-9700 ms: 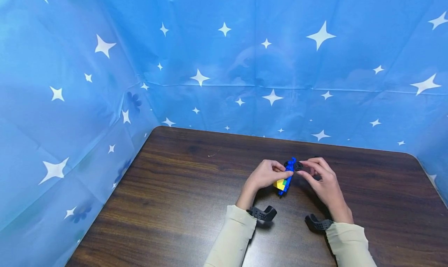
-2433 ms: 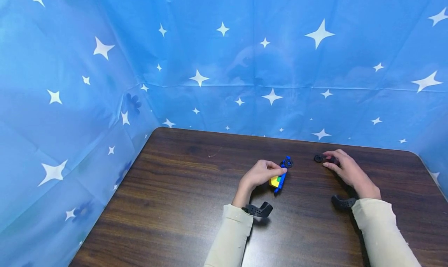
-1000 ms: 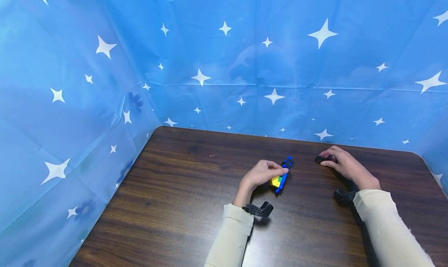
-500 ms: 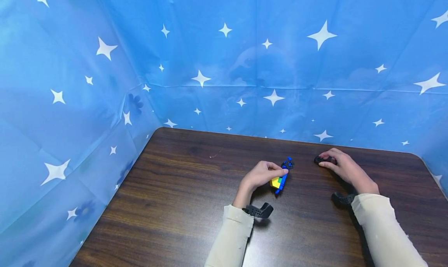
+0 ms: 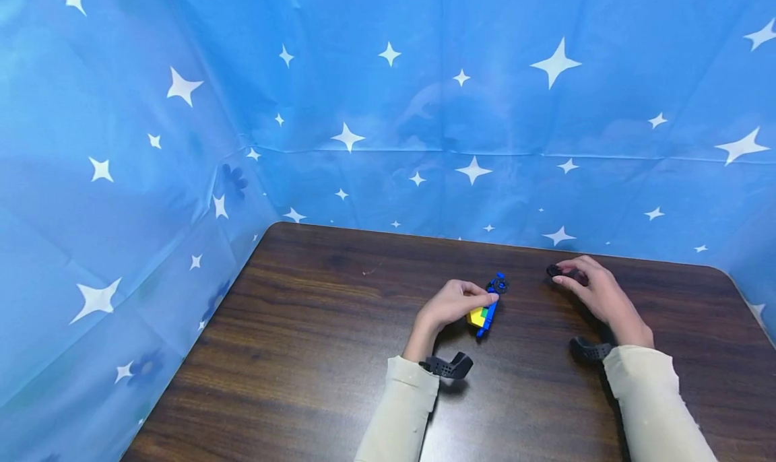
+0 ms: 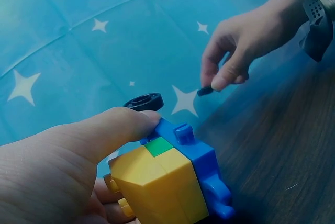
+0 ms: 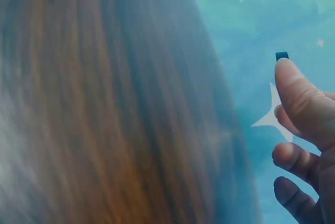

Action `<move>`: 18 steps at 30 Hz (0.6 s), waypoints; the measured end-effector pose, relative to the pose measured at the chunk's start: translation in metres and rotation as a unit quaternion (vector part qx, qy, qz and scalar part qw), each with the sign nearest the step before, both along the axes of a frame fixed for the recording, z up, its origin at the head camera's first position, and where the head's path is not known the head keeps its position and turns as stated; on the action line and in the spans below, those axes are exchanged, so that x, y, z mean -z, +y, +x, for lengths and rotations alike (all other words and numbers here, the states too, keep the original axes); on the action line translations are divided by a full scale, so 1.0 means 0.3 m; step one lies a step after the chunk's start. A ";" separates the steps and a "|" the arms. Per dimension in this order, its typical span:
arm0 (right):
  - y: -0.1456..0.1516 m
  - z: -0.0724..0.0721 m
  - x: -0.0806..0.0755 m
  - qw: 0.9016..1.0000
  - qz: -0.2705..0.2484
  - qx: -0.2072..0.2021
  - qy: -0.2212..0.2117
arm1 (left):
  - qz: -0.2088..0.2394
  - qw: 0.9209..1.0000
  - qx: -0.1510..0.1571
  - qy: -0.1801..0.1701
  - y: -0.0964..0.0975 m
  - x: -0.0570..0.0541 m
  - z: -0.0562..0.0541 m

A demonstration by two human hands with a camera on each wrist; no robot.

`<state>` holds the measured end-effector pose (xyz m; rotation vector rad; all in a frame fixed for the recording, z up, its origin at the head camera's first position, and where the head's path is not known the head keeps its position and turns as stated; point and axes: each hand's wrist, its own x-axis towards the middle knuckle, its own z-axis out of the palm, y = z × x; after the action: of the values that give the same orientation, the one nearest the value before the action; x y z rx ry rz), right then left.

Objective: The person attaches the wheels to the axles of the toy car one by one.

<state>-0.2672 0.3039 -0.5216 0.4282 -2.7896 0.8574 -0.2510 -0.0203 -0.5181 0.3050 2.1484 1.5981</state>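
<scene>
My left hand grips a small toy vehicle of building blocks, with yellow, green and blue parts. In the left wrist view the thumb presses along the blue base, and the yellow block faces the camera. A black wheel sits at the toy's far end, beyond the thumb tip. Off to the right, my right hand pinches another black wheel between thumb and fingertips. Only a dark edge of that wheel shows past the thumb in the right wrist view.
Both hands work over a dark wood-grain table with rounded corners. Behind its back and left edges hangs a blue cloth with white stars. Black camera mounts are strapped to both wrists.
Earlier, the right hand held a wheel against the toy; it then moved right to a black wheel on the table and pinched it. The left hand keeps its grip, slightly further left.
</scene>
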 end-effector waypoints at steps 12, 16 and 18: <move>-0.033 0.031 0.008 0.997 -0.039 0.036 0.055 | 0.004 1.000 0.004 0.009 0.001 0.006 -0.001; -0.048 0.042 0.015 0.994 -0.065 0.045 0.075 | 0.006 1.000 -0.001 0.008 0.001 -0.002 0.001; -0.055 0.048 0.019 0.992 -0.075 0.051 0.083 | 0.005 1.000 -0.005 0.007 0.002 -0.005 0.002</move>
<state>-0.2529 0.2874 -0.5274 0.3143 -2.5512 0.9527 -0.2503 -0.0198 -0.5167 0.3080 2.1567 1.6168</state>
